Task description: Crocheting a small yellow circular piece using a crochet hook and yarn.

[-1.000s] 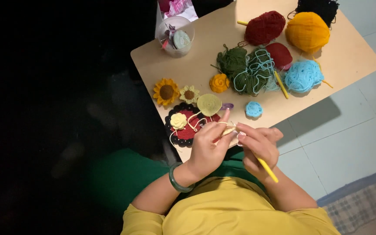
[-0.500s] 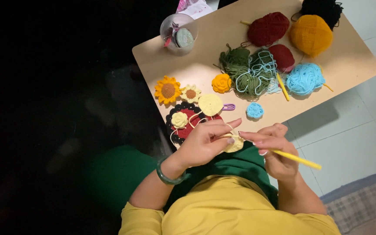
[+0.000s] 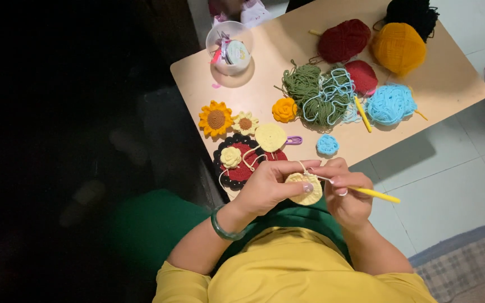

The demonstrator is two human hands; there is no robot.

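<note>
Pinching a pale yellow crochet disc (image 3: 305,189) at the desk (image 3: 456,84) edge, left hand (image 3: 270,188) meets right hand (image 3: 348,196), which grips a yellow crochet hook (image 3: 374,194); its long axis points toward 4 o'clock, tip hidden behind fingers.

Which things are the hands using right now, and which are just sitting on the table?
In use:
left hand
right hand
pale yellow crochet round
yellow hook

Lying about:
sunflower
orange rose
green yarn
blue yarn
red yarn
plastic cup
</note>
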